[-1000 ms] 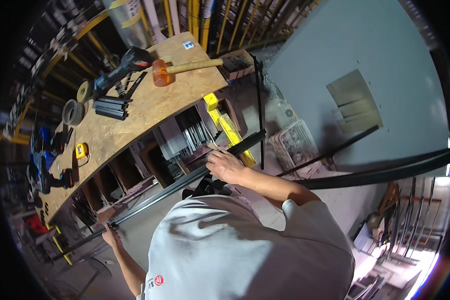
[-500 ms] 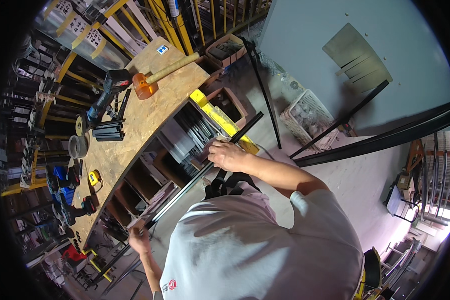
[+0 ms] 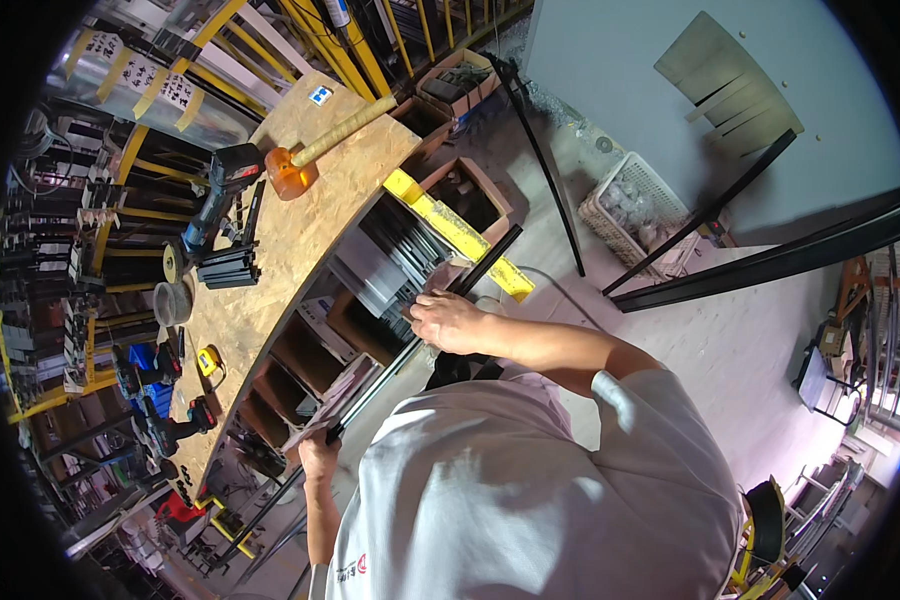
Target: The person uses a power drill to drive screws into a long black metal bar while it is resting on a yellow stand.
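Long dark bar, two-handed hold, alongside the surface's front edge

Far left end of surface (image 3: 282,252): cordless drill (image 3: 178,424), tape measure (image 3: 208,361) nearer the front edge. Left hand (image 3: 319,456) off that edge, fingers apparently curled round the long dark bar (image 3: 491,257); exact finger contact hard to see, and can't tell where the bar's left end lies. Bar slants up to the right, off the surface, just beside its front edge. Mallet (image 3: 288,174) lies near the surface's right corner. Right hand (image 3: 448,322) grasping the bar toward its right end, fingers bent over the top. Beyond it, bar crosses a yellow support (image 3: 460,228) projecting past the right corner; contact not clear.

Handling, judged: likely metal profile, stiff, light for its length but unwieldy. Smooth faces may slip or scratch; ends could swing and knock things. Best hold: two well-spread points, one hand either side of the middle, palms clear of possibly sharp cut ends.
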`<state>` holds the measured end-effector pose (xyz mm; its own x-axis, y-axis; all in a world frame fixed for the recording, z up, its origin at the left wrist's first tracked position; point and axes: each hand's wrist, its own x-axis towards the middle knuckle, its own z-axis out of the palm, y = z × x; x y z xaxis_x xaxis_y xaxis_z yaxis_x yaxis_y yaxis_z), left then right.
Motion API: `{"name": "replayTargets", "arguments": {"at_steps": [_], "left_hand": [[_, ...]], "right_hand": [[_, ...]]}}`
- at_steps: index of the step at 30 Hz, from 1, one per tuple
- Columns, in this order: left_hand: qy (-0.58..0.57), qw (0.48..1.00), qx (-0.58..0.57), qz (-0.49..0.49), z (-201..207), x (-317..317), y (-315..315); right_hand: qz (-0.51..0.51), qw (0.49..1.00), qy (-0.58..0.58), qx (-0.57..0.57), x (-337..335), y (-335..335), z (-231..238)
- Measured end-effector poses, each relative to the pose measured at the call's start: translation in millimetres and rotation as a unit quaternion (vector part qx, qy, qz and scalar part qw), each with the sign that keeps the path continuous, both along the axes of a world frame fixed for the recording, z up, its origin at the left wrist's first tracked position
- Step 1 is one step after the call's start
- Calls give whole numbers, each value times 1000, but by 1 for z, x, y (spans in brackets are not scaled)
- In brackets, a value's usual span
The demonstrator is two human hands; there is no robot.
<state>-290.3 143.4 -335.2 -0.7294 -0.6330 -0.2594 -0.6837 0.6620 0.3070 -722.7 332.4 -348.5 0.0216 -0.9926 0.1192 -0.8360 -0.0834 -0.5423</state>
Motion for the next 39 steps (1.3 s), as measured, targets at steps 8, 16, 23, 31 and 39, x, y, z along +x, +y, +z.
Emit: {"name": "replayTargets", "arguments": {"at_steps": [8, 16, 23, 31, 39], "left_hand": [[-45, 998, -1, -45, 22, -46, 13], [114, 989, 93, 8, 11, -153, 55], [122, 989, 83, 6, 6, -162, 62], [128, 990, 57, -2, 12, -175, 69], [103, 992, 70, 1, 8, -171, 65]], "right_hand": [[-243, 960, 1, -137, -25, 38, 33], [-585, 748, -252, -185, -86, 87, -48], [-575, 729, -298, -222, -86, 74, -57], [-562, 750, -262, -229, -92, 76, -48], [-567, 744, -256, -243, -89, 73, -56]]}}
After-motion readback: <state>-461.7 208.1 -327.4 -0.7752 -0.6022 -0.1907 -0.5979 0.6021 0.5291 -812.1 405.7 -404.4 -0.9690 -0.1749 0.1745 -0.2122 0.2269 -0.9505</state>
